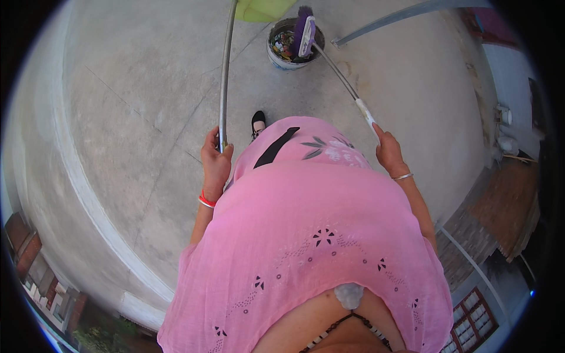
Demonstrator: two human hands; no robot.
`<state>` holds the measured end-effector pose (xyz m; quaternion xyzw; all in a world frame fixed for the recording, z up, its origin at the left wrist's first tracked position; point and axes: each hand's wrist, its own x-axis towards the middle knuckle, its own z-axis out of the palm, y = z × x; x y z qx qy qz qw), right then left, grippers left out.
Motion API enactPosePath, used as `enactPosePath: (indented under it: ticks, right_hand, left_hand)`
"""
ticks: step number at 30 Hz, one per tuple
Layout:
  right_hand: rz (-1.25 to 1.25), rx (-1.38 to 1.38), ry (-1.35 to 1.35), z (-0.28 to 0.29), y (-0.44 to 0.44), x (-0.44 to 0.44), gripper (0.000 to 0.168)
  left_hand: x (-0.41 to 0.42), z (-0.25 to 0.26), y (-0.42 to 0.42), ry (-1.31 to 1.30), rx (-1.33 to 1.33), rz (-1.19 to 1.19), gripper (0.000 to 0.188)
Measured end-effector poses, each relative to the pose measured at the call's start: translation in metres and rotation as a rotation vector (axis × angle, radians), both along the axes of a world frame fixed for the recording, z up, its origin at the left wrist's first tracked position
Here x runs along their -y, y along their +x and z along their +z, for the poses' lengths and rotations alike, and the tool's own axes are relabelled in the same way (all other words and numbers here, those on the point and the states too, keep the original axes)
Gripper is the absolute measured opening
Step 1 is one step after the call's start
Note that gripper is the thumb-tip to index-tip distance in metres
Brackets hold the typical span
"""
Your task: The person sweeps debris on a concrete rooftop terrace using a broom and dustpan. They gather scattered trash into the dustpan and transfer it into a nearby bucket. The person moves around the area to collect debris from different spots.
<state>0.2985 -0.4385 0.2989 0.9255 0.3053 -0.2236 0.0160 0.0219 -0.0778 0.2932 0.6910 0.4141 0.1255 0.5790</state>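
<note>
My left hand [216, 161] grips the lower end of a metal pole [226, 79]. The pole runs up to the top edge of the picture, beside a light green plastic piece [262, 9], perhaps a dustpan, which is cut off there. In my right hand [390, 154] is the white grip of a broom handle [337, 73]. Its white-and-purple head [306, 37] with purple bristles rests over the mouth of a bucket [289, 65]. Mixed scraps [283, 45] fill part of the bucket; whether the bristles touch them I cannot tell.
A grey metal post [379, 23] meets the concrete floor [132, 110] right of the bucket. A pale raised strip [95, 200] curves along the left. Brick paving [468, 256] and a red-framed window [472, 320] lie at the lower right.
</note>
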Motion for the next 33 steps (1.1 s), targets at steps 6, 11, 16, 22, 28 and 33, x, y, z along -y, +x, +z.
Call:
enactPosePath:
  ticks: [6,11,16,22,28,33]
  right_hand:
    - [-0.08,-0.038,0.069,-0.029,-0.019,-0.007,0.063]
    - [-0.168,-0.188,0.099,-0.112,-0.024,-0.037,0.064]
    - [-0.156,-0.161,-0.019,-0.113,-0.028,-0.043,0.062]
    - [-0.061,-0.042,-0.028,-0.067,-0.039,-0.022,0.063]
    - [-0.127,-0.17,0.12,-0.102,-0.034,-0.023,0.065]
    - [-0.07,-0.119,0.031,-0.089,-0.028,-0.029,0.061]
  left_hand:
    - [0.016,0.003,0.0,-0.034,0.027,0.031,0.041]
    - [0.008,0.018,0.006,-0.032,0.016,0.025,0.041]
    - [0.004,0.015,0.004,-0.03,0.024,0.002,0.041]
    - [0.002,0.001,-0.001,-0.007,0.008,0.023,0.041]
    - [0.004,0.001,0.008,-0.028,0.016,0.001,0.042]
    - [0.006,0.022,0.013,-0.031,0.009,-0.008,0.042]
